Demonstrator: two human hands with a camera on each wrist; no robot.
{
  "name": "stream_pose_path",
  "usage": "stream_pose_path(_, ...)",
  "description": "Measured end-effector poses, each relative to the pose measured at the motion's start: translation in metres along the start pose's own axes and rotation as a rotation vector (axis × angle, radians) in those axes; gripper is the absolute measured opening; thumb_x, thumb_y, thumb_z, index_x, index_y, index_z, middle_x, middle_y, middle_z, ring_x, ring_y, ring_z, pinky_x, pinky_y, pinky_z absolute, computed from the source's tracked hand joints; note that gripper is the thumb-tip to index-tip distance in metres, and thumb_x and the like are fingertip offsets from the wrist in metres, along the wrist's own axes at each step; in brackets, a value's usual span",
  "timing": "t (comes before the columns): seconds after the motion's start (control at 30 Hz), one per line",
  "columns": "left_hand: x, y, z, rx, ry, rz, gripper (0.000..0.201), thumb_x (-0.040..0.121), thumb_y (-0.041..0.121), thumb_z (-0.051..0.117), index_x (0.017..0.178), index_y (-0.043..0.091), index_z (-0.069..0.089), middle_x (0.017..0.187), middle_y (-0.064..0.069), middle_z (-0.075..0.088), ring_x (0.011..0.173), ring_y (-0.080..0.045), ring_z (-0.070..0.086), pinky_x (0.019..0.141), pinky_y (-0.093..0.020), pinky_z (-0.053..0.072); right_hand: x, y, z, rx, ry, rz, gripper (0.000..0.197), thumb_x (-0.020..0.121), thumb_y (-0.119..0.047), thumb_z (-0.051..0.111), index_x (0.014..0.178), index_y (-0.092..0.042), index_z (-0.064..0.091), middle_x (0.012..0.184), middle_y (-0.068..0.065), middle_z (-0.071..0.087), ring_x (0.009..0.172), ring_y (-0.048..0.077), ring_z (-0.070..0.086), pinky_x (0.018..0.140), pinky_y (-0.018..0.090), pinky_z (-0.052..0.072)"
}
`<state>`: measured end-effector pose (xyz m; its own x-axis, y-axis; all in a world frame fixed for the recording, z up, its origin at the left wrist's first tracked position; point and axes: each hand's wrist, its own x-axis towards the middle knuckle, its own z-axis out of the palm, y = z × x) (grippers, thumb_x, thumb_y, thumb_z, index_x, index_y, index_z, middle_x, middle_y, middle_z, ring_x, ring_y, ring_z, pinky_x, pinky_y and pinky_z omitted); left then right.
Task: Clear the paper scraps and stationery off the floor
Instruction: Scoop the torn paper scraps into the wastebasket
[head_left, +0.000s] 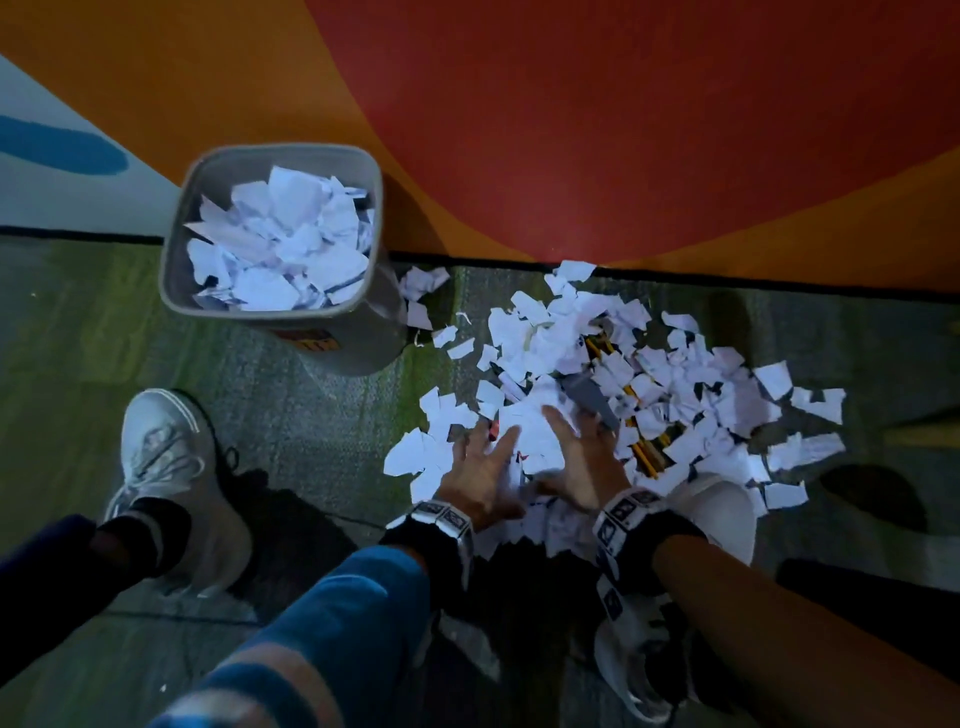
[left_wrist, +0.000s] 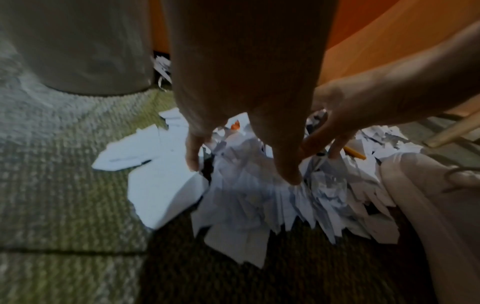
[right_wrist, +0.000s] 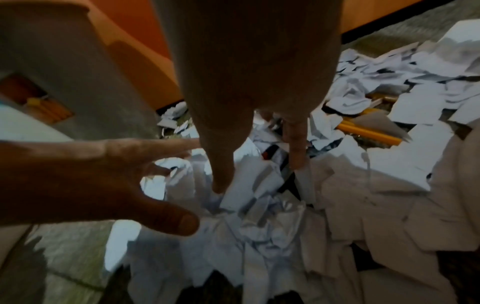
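A big heap of torn white paper scraps (head_left: 597, 353) lies on the carpet by the wall, with yellow pencils (head_left: 647, 457) and a flat grey piece (head_left: 589, 400) mixed in. My left hand (head_left: 483, 467) and right hand (head_left: 582, 457) rest side by side on the near part of the heap, fingers spread and pressing on the paper. In the left wrist view, my left hand (left_wrist: 241, 168) has its fingertips on the scraps (left_wrist: 246, 205). My right hand (right_wrist: 259, 172) does the same in the right wrist view, close to the pencils (right_wrist: 369, 131). Neither hand visibly grips anything.
A grey waste bin (head_left: 270, 150), nearly full of paper, stands on the left by the orange and red wall. My left shoe (head_left: 166, 467) is on bare carpet; my right shoe (head_left: 717, 509) touches the heap's near right edge. Loose scraps lie between bin and heap.
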<state>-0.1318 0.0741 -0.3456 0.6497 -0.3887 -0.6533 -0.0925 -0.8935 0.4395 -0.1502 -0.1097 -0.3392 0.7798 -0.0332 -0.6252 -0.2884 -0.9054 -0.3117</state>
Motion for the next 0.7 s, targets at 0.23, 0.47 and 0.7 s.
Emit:
stream_pose_path(0.23, -0.009, -0.006, 0.047, 0.090, 0.366, -0.141, 0.107, 0.078, 0.057, 0.073, 0.158, 0.027, 0.009, 0.152, -0.013, 0.028, 0.128, -0.035, 0.037, 0.082, -0.053, 0.055, -0.006, -0.001, 0.036, 0.091, 0.313, -0.152, 0.044, 0.082, 0.001, 0.060, 0.123, -0.015, 0.060, 0.116, 0.014, 0.048, 0.101, 0.037, 0.055, 0.076, 0.039, 0.049)
stream_pose_path(0.47, -0.016, -0.023, 0.046, -0.408, 0.359, -0.164, 0.062, 0.080, 0.019, 0.075, 0.137, 0.020, 0.052, 0.126, -0.009, 0.052, 0.115, -0.029, 0.050, 0.096, -0.039, 0.045, -0.027, 0.006, 0.044, 0.369, 0.473, -0.122, 0.007, 0.086, 0.001, 0.061, 0.092, 0.001, 0.065, 0.094, 0.015, 0.058, 0.087, 0.031, 0.057, 0.072, 0.026, 0.036)
stream_pose_path(0.7, -0.027, -0.045, 0.022, -0.656, 0.468, -0.181, 0.029, 0.082, 0.016, 0.078, 0.109, 0.014, 0.071, 0.104, 0.000, 0.071, 0.094, -0.017, 0.066, 0.088, -0.030, 0.053, -0.064, 0.017, 0.057, 0.468, 0.347, 0.110, 0.015, 0.087, -0.011, 0.058, 0.095, -0.019, 0.048, 0.086, 0.004, 0.055, 0.081, 0.029, 0.060, 0.065, 0.031, 0.041)
